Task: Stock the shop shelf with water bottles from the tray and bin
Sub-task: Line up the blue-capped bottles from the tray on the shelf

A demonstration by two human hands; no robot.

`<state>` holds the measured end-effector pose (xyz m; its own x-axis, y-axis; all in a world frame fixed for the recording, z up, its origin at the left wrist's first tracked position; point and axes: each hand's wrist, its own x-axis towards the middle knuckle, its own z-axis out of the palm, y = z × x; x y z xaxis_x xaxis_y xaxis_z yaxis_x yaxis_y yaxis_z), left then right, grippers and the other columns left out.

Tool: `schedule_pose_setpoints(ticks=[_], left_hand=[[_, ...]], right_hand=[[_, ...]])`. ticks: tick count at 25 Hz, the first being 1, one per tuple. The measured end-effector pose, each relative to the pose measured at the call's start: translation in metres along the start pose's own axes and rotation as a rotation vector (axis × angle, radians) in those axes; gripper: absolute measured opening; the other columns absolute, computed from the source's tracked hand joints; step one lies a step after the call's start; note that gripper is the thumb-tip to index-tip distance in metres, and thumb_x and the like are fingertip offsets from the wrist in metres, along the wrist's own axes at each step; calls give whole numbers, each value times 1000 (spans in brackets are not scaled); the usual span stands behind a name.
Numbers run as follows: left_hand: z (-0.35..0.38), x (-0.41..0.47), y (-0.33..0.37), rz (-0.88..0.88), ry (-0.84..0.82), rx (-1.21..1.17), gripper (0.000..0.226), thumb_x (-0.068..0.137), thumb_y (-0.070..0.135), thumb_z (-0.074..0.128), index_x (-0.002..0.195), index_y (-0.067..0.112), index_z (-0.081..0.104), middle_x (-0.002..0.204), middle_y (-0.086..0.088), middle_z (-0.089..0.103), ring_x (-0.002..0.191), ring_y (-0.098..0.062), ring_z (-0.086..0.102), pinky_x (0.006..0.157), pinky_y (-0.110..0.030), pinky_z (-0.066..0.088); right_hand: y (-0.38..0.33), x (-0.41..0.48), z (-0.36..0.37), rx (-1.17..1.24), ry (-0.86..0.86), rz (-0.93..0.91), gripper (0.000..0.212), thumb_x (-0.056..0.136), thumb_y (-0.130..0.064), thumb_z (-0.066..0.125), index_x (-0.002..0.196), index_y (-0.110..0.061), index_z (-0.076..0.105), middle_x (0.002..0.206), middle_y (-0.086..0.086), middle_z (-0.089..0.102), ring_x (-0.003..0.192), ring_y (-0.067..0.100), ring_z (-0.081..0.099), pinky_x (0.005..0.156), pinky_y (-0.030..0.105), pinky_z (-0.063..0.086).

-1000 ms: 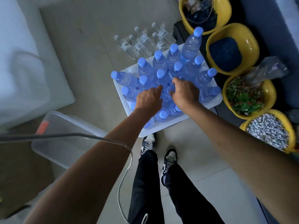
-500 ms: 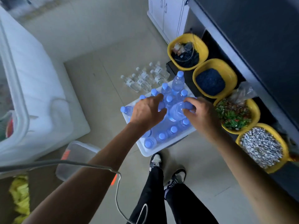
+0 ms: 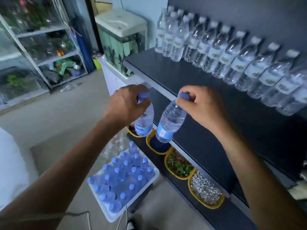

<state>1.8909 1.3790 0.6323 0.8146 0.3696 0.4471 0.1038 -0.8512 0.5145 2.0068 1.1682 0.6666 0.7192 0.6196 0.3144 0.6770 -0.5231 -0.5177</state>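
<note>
Shop clutter filled the background: a wire rack of plants, a fish tank (image 3: 122, 47) on a white cabinet, and, to the right, a dark shelf (image 3: 191, 83) carrying a row of clear white-capped bottles (image 3: 232, 58) along its back. Below it, yellow bowls (image 3: 180, 165) of gravel and greenery sat on a lower ledge, and a white tray (image 3: 149, 181) packed with blue-capped bottles stood on the floor near the person's feet.

The step in hand looked like the carry from tray to shelf. The left hand (image 3: 126, 103) was closed over the cap and neck of one blue-capped bottle (image 3: 144, 122), fingers wrapped from above so that the bottle hung nearly upright. The right hand (image 3: 202, 107) pinched the cap of a second bottle (image 3: 171, 122) between thumb and fingertips, and that bottle hung tilted, its base swinging toward the left. Both bottles were in the air just in front of the shelf's front edge, above the yellow bowls and not yet over the shelf.

Both forearms reached forward and up from the bottom corners, wrists bent so the knuckles faced the camera.

The next move would probably call for lifting the bases over the edge and setting them upright on the bare front part, clear of the standing row. The tilted bottle would need straightening first.
</note>
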Motion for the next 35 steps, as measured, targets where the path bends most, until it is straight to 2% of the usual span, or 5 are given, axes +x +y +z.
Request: schedule_pose_setpoints(ticks=[15,21,27,32,35], left_hand=[[128,186,118,151,-152,-150,23,84,35,69,92,15,62,75,1,59,81,-32,62,65,-33,43],[172,228,131,228,-80,-80,41,83,52,70,83,20,43,73,-1,63,83,-36,68,63,-31,34],[193,205,105,50,-74,-353,60,73,84,61,94,31,43,66,14,53,62,-9,53,57,-30,39],[237,138,35,21,-277,-419,55,76,51,80,119,24,58,98,17,53,92,-6,48,83,-42,51],[254,139,29,88,-354,-365,49,78,52,78,116,25,63,94,19,59,87,-3,50,76,-36,51]], right_hand=[[129,92,-107,-347,50,221,28,98,-33,61,100,-7,71,99,11,73,93,33,67,78,38,54],[157,113,-98,-448,195,183,42,92,-48,66,80,-12,47,78,12,65,74,35,63,64,35,45],[187,87,-84,-238,157,288,54,84,-68,67,102,-18,55,83,-8,58,69,12,54,60,26,36],[213,42,-22,100,77,494,62,75,-49,83,122,-22,52,108,-5,61,91,11,63,77,37,54],[217,39,22,217,153,534,72,73,-29,89,133,-17,52,126,2,60,112,18,66,90,37,56]])
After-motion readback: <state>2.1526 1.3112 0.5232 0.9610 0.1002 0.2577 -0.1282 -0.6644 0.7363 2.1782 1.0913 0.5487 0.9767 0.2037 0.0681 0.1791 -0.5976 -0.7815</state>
